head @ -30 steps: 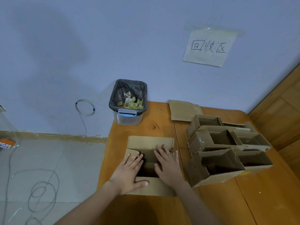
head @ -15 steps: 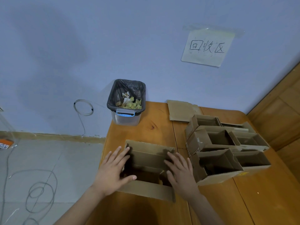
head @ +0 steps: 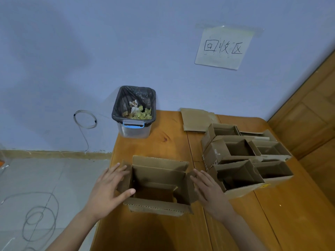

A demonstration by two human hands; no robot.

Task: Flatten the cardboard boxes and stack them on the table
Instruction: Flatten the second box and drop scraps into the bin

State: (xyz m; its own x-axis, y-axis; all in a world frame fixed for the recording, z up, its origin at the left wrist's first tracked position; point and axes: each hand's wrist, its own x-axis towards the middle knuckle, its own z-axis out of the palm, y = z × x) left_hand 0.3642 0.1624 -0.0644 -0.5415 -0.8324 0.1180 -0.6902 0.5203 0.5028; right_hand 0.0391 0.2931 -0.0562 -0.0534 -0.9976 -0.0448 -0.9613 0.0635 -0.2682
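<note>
Both hands have slid outward off the top of the box (head: 159, 185): a second ago they lay side by side over its mouth, and now they sit on its two side flaps, so the mouth gapes open and the inside shows. That suggests the flaps are being spread as a first step to collapsing it; it is not flat yet, its walls upright near the table's (head: 163, 232) left front edge.

Going left to right: the left hand (head: 108, 189) rests on the left flap, fingers straight and a little apart, thumb stretched along the near rim. The box stands between the hands. The right hand (head: 208, 191) lies against the right flap, fingers straight and loosely spread, holding nothing.

Just beside that hand a cluster of open boxes (head: 244, 160) crowds the table's right half, the nearest one almost touching the right hand; I reckon it leaves little room for the flap to swing out that way. Behind them, at the back edge, lies a flat piece of cardboard (head: 195, 120), likely the start of the stack. At the back left corner stands a lined bin (head: 135, 113) with scraps in it. A paper sign (head: 223, 48) is taped to the wall above, and cables (head: 36, 218) coil on the floor to the left.
</note>
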